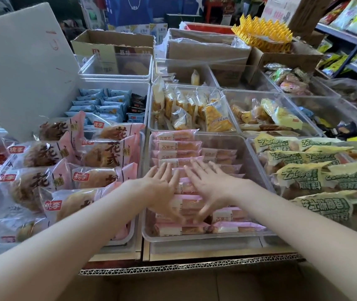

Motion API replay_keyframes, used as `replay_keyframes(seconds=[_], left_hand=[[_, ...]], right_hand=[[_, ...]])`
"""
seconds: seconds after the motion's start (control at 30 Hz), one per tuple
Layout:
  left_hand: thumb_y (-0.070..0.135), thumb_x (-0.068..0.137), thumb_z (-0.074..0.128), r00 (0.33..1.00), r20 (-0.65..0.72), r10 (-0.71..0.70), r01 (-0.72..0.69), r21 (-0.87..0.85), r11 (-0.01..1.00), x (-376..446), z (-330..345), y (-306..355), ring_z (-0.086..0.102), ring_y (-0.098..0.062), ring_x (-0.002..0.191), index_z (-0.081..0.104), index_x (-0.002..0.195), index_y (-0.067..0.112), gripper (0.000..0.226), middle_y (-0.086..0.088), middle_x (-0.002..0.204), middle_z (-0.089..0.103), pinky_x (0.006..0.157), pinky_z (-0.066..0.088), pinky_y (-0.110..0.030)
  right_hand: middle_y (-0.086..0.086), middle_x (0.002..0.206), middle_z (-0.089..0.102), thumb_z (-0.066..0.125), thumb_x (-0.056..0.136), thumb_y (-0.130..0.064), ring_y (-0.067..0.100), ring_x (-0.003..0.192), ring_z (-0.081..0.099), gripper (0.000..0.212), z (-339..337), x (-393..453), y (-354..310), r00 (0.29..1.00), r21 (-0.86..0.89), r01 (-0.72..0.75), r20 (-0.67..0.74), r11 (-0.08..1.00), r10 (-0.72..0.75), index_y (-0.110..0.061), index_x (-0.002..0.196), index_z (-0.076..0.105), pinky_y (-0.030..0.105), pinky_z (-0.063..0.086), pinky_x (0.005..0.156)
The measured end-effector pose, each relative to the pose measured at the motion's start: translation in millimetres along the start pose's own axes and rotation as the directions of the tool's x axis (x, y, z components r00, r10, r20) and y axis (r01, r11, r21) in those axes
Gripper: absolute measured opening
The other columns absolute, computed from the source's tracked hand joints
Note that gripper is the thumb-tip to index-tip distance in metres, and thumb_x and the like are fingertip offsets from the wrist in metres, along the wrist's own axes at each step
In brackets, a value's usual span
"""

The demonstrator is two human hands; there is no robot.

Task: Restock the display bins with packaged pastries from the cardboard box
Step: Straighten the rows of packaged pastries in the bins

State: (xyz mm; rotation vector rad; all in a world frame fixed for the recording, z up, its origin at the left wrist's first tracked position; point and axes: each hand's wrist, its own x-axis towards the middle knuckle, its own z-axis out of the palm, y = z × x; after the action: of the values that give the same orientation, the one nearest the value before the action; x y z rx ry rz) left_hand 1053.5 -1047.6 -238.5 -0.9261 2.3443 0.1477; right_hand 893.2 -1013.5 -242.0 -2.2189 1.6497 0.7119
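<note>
Pressing with spread, flat fingers, the left hand (162,187) and right hand (212,185) level pink-wrapped pastry packets (176,146) inside the clear plastic display bin (197,237); next move likely fetches more from the brown cardboard box (173,283) below.

Both hands spread flat over the pink packs (176,146), left hand (159,190) and right hand (210,187) side by side, filling the middle of the clear bin (197,237). Open room shows in that bin's far right corner, where bare plastic floor is visible behind the stacks. On the left, tall bread packs (106,148) rise above the bin wall and crowd that side. On the right, green-and-yellow packs (316,177) heap up just beside the wall. Straight ahead, the yellow cake bin (191,109) is packed upright. Near edge: a corrugated cardboard flap (190,266) runs across below the forearms.
</note>
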Motion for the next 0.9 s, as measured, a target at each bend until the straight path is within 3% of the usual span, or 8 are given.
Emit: replay_keyframes(seconds=[0.1,0.17,0.33,0.5,0.7,0.8,0.9], left_hand=[[0.057,0.091,0.038,0.992,-0.123,-0.012,0.023,0.087,0.996,2,15,-1,-0.019,-0.034,0.140,-0.022,0.141,-0.001,0.097,-0.024,0.150,-0.022,0.115,-0.005,-0.045],[0.060,0.088,0.041,0.988,-0.150,-0.038,0.045,0.044,0.998,5,15,-3,-0.017,-0.033,0.141,-0.021,0.141,-0.002,0.103,-0.025,0.150,-0.021,0.115,-0.004,-0.042],[0.067,0.075,0.054,0.988,-0.106,-0.113,0.105,-0.079,0.991,15,12,-6,-0.014,-0.034,0.142,-0.019,0.141,-0.005,0.122,-0.026,0.150,-0.021,0.118,0.000,-0.042],[0.068,0.074,0.054,0.983,-0.082,-0.166,0.163,-0.049,0.985,16,14,-2,-0.012,-0.036,0.142,-0.018,0.141,-0.009,0.124,-0.027,0.150,-0.018,0.118,0.001,-0.043],[0.069,0.072,0.056,0.976,-0.072,-0.203,0.202,-0.027,0.979,18,14,3,-0.008,-0.035,0.143,-0.015,0.141,-0.009,0.126,-0.027,0.152,-0.013,0.119,0.004,-0.043],[0.072,0.068,0.058,0.980,0.014,-0.196,0.197,-0.052,0.979,14,1,0,-0.011,-0.033,0.143,-0.018,0.142,-0.005,0.130,-0.023,0.152,-0.017,0.118,-0.001,-0.043],[0.078,0.067,0.049,0.986,0.056,-0.157,0.162,-0.107,0.981,12,-30,-14,-0.015,-0.032,0.142,-0.017,0.143,0.000,0.127,-0.018,0.152,-0.021,0.115,-0.004,-0.046]], right_hand=[[0.021,0.149,-0.030,0.057,0.081,-0.060,0.032,0.140,-0.026,0.117,8,12,-7,0.998,0.000,-0.001,-0.060,1.000,0.001,-0.005,0.143,-0.026,0.043,-0.010,0.116],[0.020,0.150,-0.029,0.057,0.084,-0.055,0.031,0.141,-0.024,0.113,8,17,-5,0.997,0.039,0.005,-0.079,0.999,-0.002,-0.005,0.143,-0.024,0.042,-0.007,0.117],[0.015,0.149,-0.033,0.064,0.081,-0.051,0.027,0.141,-0.025,0.118,6,24,4,0.994,0.138,0.039,-0.105,0.990,-0.025,-0.007,0.143,-0.026,0.039,-0.008,0.118],[0.021,0.150,-0.029,0.060,0.078,-0.061,0.032,0.141,-0.023,0.123,12,13,-2,0.988,0.098,-0.002,-0.156,0.995,0.017,0.002,0.142,-0.024,0.036,-0.009,0.115],[0.020,0.152,-0.026,0.070,0.073,-0.054,0.030,0.142,-0.020,0.128,6,11,-6,0.996,0.080,-0.024,-0.078,0.997,0.030,0.002,0.143,-0.021,0.037,-0.006,0.119],[0.017,0.152,-0.026,0.070,0.073,-0.053,0.028,0.143,-0.020,0.128,4,10,-2,0.998,0.067,-0.025,-0.052,0.997,0.028,-0.001,0.143,-0.022,0.038,-0.009,0.116],[0.008,0.150,-0.033,0.063,0.072,-0.064,0.022,0.140,-0.027,0.127,-12,6,9,1.000,0.190,-0.016,0.006,0.982,0.015,-0.008,0.144,-0.025,0.040,-0.013,0.116]])
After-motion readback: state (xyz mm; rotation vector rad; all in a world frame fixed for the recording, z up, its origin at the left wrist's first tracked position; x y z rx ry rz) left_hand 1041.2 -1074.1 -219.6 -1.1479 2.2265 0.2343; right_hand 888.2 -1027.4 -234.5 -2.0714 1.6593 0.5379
